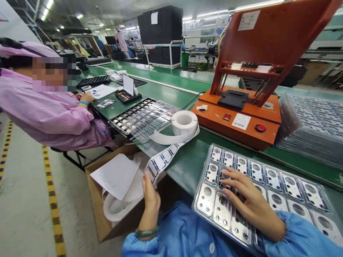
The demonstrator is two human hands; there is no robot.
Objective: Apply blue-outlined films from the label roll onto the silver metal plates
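Note:
My left hand (pixel 150 198) pinches the end of a white strip of black-framed adhesive stickers (pixel 162 160). The strip curves back across the green table to a white roll (pixel 178 129). At the right, my right hand (pixel 248 201) lies over a clear plastic tray (pixel 201 181), its fingers apart and stretched out. Its fingertips rest on or just above a part in the second row. Several silvery metal plates (pixel 205 198) with round windows sit in the tray's pockets; some have blue edges. My hand and sleeve hide part of the tray.
An orange press (pixel 241 123) with a red button stands behind the tray. Stacked clear trays (pixel 316 117) are at far right. A cardboard box (pixel 93 210) of waste paper sits below the table edge. A co-worker in a pink sleeve (pixel 50 110) sits left, near a parts tray (pixel 125 123).

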